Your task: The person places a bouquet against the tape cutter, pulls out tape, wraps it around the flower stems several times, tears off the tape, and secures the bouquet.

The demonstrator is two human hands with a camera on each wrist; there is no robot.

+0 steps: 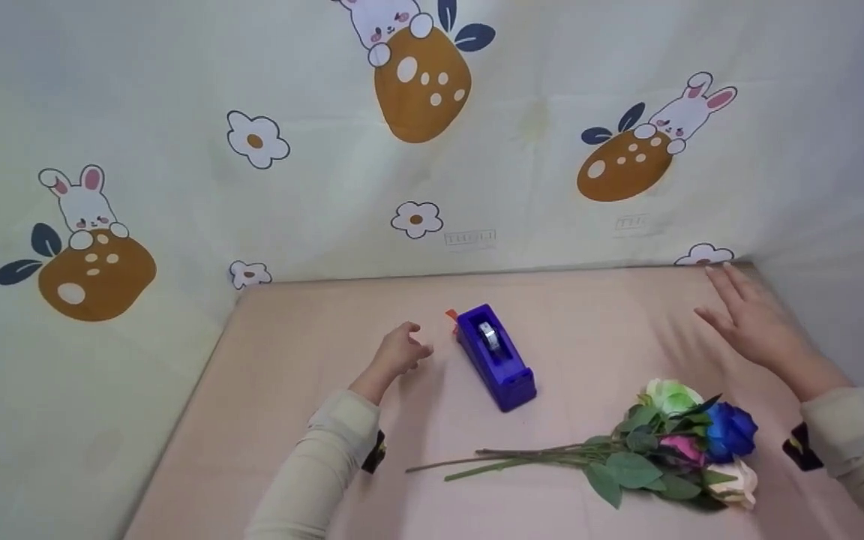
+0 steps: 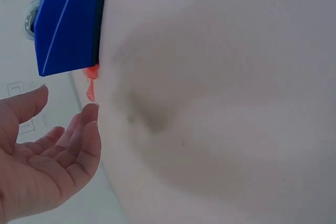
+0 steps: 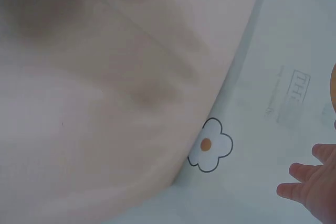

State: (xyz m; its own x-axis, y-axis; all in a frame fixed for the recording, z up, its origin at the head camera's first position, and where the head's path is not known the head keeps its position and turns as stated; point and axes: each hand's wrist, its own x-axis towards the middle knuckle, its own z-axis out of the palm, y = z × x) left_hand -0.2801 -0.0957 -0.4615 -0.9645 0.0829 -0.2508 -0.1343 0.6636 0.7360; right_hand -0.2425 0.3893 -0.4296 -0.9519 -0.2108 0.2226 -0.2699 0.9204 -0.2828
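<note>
Left grip (image 1: pixel 400 352) half-curled, right grip (image 1: pixel 758 326) outspread

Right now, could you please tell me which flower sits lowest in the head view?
The peach flower; the blue one, pink one and pale green one all sit higher up.

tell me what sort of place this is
Probably a makeshift indoor work corner: a rabbit-print sheet hangs behind and beside a pinkish table, with a tape dispenser standing on it.

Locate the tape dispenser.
In the head view, the dispenser sits just right of centre on the table, near the left hand, beyond the flower stems.
</note>
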